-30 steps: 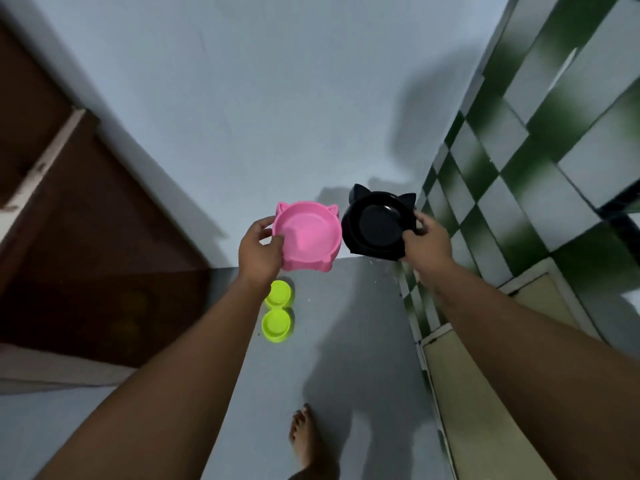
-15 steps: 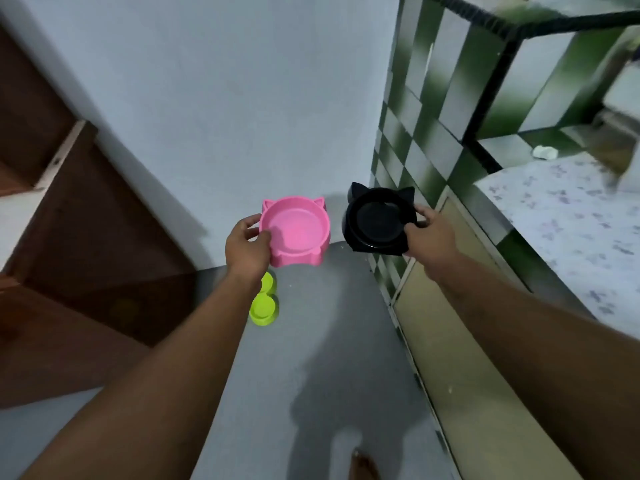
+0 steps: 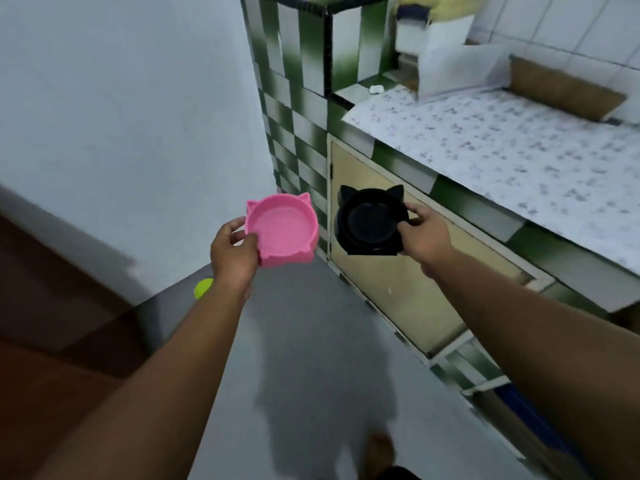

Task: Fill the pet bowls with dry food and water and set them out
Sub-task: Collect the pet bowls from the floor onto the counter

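A pink cat-eared pet bowl (image 3: 282, 230) is held up in front of me, and my left hand (image 3: 233, 252) grips its near left rim. Beside it is a black cat-eared pet bowl (image 3: 369, 221), gripped at its right rim by my right hand (image 3: 420, 233). Both bowls look empty and hang in the air above the grey floor (image 3: 311, 327), a small gap between them.
A green-and-white tiled counter (image 3: 460, 202) runs along the right, topped with a patterned sheet (image 3: 512, 147) and a white box (image 3: 450, 67). Beige cabinet doors (image 3: 391, 282) sit under it. A lime-green item (image 3: 203, 287) lies on the floor. Brown wooden steps (image 3: 52, 306) are at left.
My view has swung to the right, bringing the counter top into sight. Both hands keep hold of their bowls. The lime-green item has slid mostly behind my left wrist.
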Motion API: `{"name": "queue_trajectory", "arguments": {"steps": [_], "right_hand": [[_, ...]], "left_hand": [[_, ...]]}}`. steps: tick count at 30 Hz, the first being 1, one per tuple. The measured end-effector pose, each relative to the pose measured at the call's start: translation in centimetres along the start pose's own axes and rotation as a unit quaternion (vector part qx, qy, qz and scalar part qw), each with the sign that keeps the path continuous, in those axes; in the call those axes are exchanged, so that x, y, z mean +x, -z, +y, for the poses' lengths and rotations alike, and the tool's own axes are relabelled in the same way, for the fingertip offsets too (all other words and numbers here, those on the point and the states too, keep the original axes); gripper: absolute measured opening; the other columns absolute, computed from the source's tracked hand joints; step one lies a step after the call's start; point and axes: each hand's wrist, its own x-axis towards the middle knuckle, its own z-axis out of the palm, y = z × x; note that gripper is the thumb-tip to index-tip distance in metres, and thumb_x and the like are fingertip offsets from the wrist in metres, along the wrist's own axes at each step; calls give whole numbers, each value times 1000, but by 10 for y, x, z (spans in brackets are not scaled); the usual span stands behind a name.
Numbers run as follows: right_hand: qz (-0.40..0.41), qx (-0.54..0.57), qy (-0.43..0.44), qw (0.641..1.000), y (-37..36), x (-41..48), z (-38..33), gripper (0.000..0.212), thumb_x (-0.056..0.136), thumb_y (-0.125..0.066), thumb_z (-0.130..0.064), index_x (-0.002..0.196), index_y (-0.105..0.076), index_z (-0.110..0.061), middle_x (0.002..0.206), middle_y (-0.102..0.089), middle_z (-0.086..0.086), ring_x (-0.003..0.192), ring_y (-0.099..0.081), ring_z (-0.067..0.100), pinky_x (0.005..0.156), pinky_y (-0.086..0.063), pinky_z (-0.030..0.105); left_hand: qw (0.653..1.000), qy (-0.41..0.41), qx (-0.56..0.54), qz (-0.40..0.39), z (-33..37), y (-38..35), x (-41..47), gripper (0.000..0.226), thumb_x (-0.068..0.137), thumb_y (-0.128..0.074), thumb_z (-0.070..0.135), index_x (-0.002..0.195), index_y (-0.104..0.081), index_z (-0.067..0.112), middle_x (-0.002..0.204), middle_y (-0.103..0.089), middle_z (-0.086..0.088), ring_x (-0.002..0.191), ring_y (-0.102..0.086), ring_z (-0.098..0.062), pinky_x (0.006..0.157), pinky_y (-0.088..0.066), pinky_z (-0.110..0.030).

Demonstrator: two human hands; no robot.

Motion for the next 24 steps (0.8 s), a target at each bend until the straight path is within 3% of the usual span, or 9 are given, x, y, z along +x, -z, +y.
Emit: {"name": "queue_trajectory", "arguments": {"steps": [2, 6, 10, 12, 15, 18, 20, 24], "right_hand": [[23, 19, -5, 1000, 32, -24, 7, 50, 85, -58, -14, 132, -60, -31, 86, -73, 3, 77, -74, 26, 69, -63, 48], [54, 42, -1, 998, 97, -62, 24, 48, 89, -59, -14, 134, -59, -29, 82, -74, 4, 72, -74, 29, 62, -63, 43], [110, 101, -8, 989, 161, -99, 47, 41, 89, -58, -8, 121, -63, -34, 85, -74, -7, 74, -75, 24, 63, -63, 44], [126, 105, -11, 986, 198, -118, 62, 42, 90, -58, -8, 125, -61, -33, 98, -73, 2, 81, -74, 27, 68, -63, 48], [151, 82, -16, 985, 257, -151, 87, 44, 89, -60, -13, 130, -60, -28, 97, -73, 6, 83, -73, 30, 70, -63, 51], [167, 89, -30, 982, 304, -176, 110, 44, 88, -59, -11, 129, -61, -25, 95, -73, 9, 84, -74, 33, 69, -62, 52], [261, 93, -59, 959, 419, -244, 155, 45, 88, -60, -12, 130, -61, -27, 94, -74, 9, 82, -74, 32, 70, -63, 51], [285, 85, -74, 952, 444, -261, 168, 47, 86, -58, -9, 128, -62, -30, 89, -73, 5, 78, -73, 30, 63, -63, 45]], "left_hand": [[1000, 0, 6, -28, 0, -12, -27, 35, 94, -57, 7, 122, -63, 26, 114, -69, -8, 88, -67, -28, 71, -62, -45], [996, -22, 22, -84, 6, -40, -84, 32, 96, -58, 7, 118, -60, 30, 103, -65, 11, 96, -67, -18, 73, -64, -50], [991, -19, 26, -131, 13, -72, -140, 29, 97, -58, 6, 117, -61, 27, 110, -66, 2, 102, -67, -24, 78, -64, -53], [988, -20, 24, -152, 15, -90, -170, 31, 97, -58, 6, 122, -62, 24, 111, -66, 1, 103, -67, -25, 80, -63, -54], [981, -36, 36, -185, 10, -121, -215, 35, 97, -58, 8, 129, -61, 22, 111, -66, 2, 100, -69, -24, 77, -65, -50], [979, -29, 20, -203, 4, -146, -254, 33, 95, -58, 5, 123, -62, 22, 109, -67, 2, 95, -70, -24, 66, -64, -41], [955, -28, 28, -294, -16, -222, -353, 34, 93, -59, 3, 121, -62, 23, 108, -67, 2, 91, -70, -23, 66, -64, -43], [955, -25, 20, -295, -21, -238, -378, 29, 90, -61, 4, 108, -65, 26, 107, -70, -3, 86, -70, -21, 65, -63, -41]]}}
